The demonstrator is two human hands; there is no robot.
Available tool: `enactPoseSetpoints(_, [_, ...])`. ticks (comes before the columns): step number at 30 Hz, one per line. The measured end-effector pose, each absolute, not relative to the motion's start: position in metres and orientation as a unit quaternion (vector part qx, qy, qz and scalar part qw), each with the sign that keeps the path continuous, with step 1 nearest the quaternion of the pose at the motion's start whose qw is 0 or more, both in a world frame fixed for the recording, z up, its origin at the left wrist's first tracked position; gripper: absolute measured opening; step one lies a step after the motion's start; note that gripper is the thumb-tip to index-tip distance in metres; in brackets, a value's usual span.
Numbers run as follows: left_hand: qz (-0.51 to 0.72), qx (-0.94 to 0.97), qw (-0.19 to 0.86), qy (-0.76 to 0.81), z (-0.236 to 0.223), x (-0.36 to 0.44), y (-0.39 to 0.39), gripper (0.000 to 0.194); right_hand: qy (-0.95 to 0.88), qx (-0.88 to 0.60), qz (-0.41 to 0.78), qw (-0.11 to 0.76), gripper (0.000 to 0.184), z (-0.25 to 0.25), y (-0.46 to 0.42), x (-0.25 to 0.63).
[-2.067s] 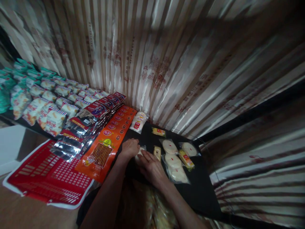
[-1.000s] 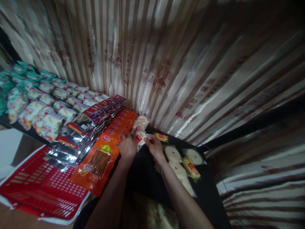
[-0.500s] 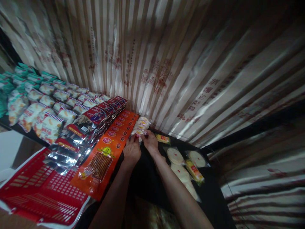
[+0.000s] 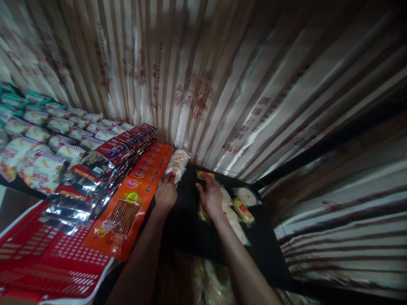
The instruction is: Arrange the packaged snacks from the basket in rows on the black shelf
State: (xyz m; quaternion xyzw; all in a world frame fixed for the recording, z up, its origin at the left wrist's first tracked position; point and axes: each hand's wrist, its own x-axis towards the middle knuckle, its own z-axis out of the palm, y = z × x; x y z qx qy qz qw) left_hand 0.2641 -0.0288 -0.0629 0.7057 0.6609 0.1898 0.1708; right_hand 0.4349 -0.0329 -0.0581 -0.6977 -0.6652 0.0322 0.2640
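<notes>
My left hand (image 4: pixel 165 193) has its fingertips closed on the near end of a row of clear-wrapped round white cakes (image 4: pixel 177 161), lying on the black table. My right hand (image 4: pixel 210 195) is apart from it, fingers spread and reaching over a small yellow packet (image 4: pixel 205 174), partly hidden; whether the fingers touch it I cannot tell. Under and beside the right hand lie more flat round white cakes (image 4: pixel 234 224) in clear wrap and another yellow packet (image 4: pixel 244 212). A long orange strip of snack packs (image 4: pixel 136 199) runs just left of my left hand.
Silver-and-red packs (image 4: pixel 104 165) overlap in a stack left of the orange strip. Farther left stand rows of white bags (image 4: pixel 47 165) and green bags (image 4: pixel 14 101). A red basket (image 4: pixel 63 258) is at the lower left. A pleated printed curtain (image 4: pixel 190 84) hangs behind the black table (image 4: pixel 187 224).
My right hand has left the row of white cakes and moved right to the small yellow packet. My left hand stays at the row. The whole view has shifted.
</notes>
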Motion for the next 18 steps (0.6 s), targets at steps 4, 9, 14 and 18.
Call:
enactPoseSetpoints(4, [0.207,0.708,0.164,0.655,-0.064,0.267,-0.030,0.043,-0.661,-0.740,-0.020,0.122,0.039,-0.053,-0.065,0.486])
enactPoseSetpoints(9, [0.225,0.703,0.162,0.654,-0.062,0.276,-0.034,0.039,-0.665,-0.746,0.034,0.023,0.047,-0.056,-0.073,0.507])
enactPoseSetpoints(14, [0.251,0.713,0.160,0.635,-0.060,0.281,-0.036,0.036,-0.675,-0.736,0.042,0.009,0.047,-0.054,-0.070,0.499])
enactPoseSetpoints(18, [0.264,0.723,0.205,0.605,-0.057,0.286,-0.037,0.034,-0.653,-0.757,0.021,0.030,0.042,-0.055,-0.072,0.494])
